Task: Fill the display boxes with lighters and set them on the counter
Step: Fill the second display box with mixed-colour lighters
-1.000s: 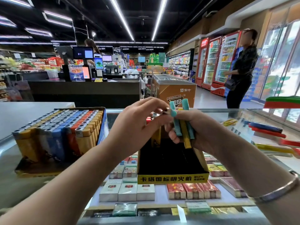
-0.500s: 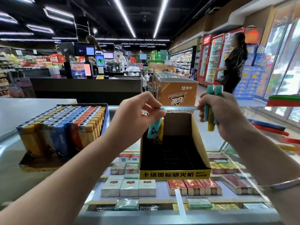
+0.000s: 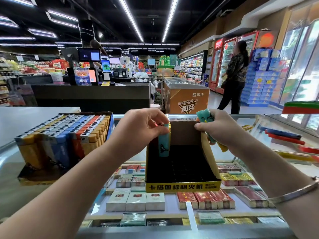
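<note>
A yellow-fronted display box with a black slotted inside stands on the glass counter in front of me. My left hand pinches the top of a teal lighter that stands upright in the box's back left corner, with a yellow lighter right behind it. My right hand grips a bundle of teal and yellow lighters and touches the box's right wall with its thumb. At the left stands a second display box packed with several rows of yellow, blue and red lighters.
Cigarette packs lie under the glass. Red, blue and yellow flat packs lie at the right. Beyond the counter are a checkout desk, an orange freezer and a person by the fridges.
My left hand took a teal lighter from the bundle and lowered it upright into the box's back left corner. My right hand came down and in to the box's right wall.
</note>
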`<state>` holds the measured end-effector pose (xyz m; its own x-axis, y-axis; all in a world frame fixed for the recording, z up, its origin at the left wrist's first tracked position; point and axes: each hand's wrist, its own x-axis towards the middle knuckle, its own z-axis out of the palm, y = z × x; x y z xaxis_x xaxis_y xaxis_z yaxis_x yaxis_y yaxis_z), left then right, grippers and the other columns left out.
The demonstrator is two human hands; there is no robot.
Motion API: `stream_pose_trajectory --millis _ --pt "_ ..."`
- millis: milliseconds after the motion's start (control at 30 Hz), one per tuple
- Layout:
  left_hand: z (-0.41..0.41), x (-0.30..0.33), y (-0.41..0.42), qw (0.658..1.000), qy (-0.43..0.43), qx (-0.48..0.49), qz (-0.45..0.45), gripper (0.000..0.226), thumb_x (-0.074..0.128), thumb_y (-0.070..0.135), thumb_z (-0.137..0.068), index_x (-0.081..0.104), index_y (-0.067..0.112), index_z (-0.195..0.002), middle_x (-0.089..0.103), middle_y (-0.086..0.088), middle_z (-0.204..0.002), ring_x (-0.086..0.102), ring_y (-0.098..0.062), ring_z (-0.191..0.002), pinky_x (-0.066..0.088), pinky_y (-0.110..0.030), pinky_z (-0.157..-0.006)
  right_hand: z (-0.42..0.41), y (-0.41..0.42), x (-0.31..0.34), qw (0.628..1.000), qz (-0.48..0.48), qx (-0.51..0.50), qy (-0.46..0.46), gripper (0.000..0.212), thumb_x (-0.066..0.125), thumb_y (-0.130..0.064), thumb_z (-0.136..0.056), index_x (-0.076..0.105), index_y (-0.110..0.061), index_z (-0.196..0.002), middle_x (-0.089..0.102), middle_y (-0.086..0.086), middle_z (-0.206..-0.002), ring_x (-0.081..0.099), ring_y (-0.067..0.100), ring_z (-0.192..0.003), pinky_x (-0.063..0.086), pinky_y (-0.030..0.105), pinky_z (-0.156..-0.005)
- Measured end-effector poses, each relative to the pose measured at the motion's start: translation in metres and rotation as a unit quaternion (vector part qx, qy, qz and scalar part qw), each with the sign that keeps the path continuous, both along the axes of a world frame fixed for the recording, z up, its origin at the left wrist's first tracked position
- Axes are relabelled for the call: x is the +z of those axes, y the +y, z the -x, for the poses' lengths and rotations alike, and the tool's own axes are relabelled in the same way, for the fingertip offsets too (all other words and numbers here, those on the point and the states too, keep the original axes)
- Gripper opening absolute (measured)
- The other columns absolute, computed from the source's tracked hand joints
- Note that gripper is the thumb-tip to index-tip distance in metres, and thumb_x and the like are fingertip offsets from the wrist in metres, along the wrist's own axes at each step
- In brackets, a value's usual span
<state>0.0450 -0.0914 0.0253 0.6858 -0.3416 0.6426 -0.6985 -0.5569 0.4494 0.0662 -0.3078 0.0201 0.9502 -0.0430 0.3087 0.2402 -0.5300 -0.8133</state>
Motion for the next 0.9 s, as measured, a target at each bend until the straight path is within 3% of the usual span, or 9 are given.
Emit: stream_pose_trajectory --millis 100,233,333,533,633,900 --pt "0.000 0.001 0.001 1.000 -0.002 0.000 0.020 0.019 0.072 0.021 -0.076 0.062 0.036 -0.082 0.065 0.015 -0.078 0.061 0.001 -0.075 0.052 -0.016 -0.065 -0.001 0.001 -0.001 1.000 0.015 0.001 -0.024 0.018 0.062 -0.007 -0.084 0.056 -0.016 -0.098 0.052 0.007 -0.074 0.049 0.016 -0.056 0.040 0.020 -0.039" --pt "0.000 0.002 -0.003 0.996 -0.023 -0.014 0.083 0.023 0.070 0.018 -0.078 0.064 0.034 -0.093 0.063 0.016 -0.084 0.060 0.000 -0.076 0.050 -0.011 -0.063 0.000 0.002 -0.001 0.998 0.042 0.012 -0.041 0.020 0.061 -0.004 -0.082 0.053 -0.022 -0.083 0.050 0.006 -0.076 0.048 0.015 -0.059 0.036 0.015 -0.038" --pt "-0.003 -0.002 -0.014 0.994 -0.039 -0.025 0.098 0.026 0.071 0.016 -0.077 0.067 0.031 -0.098 0.064 0.017 -0.086 0.061 0.001 -0.075 0.048 -0.009 -0.066 -0.001 0.003 -0.001 0.998 0.052 0.014 -0.045 0.015 0.060 -0.003 -0.080 0.054 -0.014 -0.087 0.049 0.006 -0.074 0.047 0.016 -0.058 0.037 0.022 -0.044" --pt "-0.013 -0.007 -0.026 0.996 -0.078 0.035 0.032 0.023 0.074 0.020 -0.076 0.068 0.031 -0.094 0.063 0.018 -0.085 0.060 0.000 -0.076 0.052 -0.023 -0.074 0.000 0.004 0.000 0.995 0.081 0.031 -0.054 0.018 0.061 -0.003 -0.079 0.057 -0.006 -0.096 0.055 0.013 -0.084 0.051 0.027 -0.077 0.045 0.041 -0.069" --pt "-0.015 -0.007 -0.026 0.996 -0.085 0.042 0.003 0.017 0.074 0.019 -0.077 0.068 0.028 -0.090 0.066 0.012 -0.086 0.062 -0.006 -0.079 0.053 -0.032 -0.075 0.000 0.004 0.001 0.994 0.090 0.030 -0.052 0.018 0.061 -0.004 -0.080 0.057 -0.006 -0.097 0.056 0.014 -0.087 0.053 0.028 -0.081 0.047 0.044 -0.074" --pt "-0.012 -0.007 -0.032 0.978 -0.162 0.116 -0.058 0.010 0.074 0.023 -0.077 0.071 0.023 -0.086 0.064 0.013 -0.079 0.058 -0.015 -0.089 0.037 -0.025 -0.071 -0.001 0.005 0.001 0.994 0.097 0.030 -0.052 0.018 0.061 -0.004 -0.081 0.056 -0.006 -0.098 0.054 0.012 -0.087 0.053 0.030 -0.084 0.047 0.047 -0.076"
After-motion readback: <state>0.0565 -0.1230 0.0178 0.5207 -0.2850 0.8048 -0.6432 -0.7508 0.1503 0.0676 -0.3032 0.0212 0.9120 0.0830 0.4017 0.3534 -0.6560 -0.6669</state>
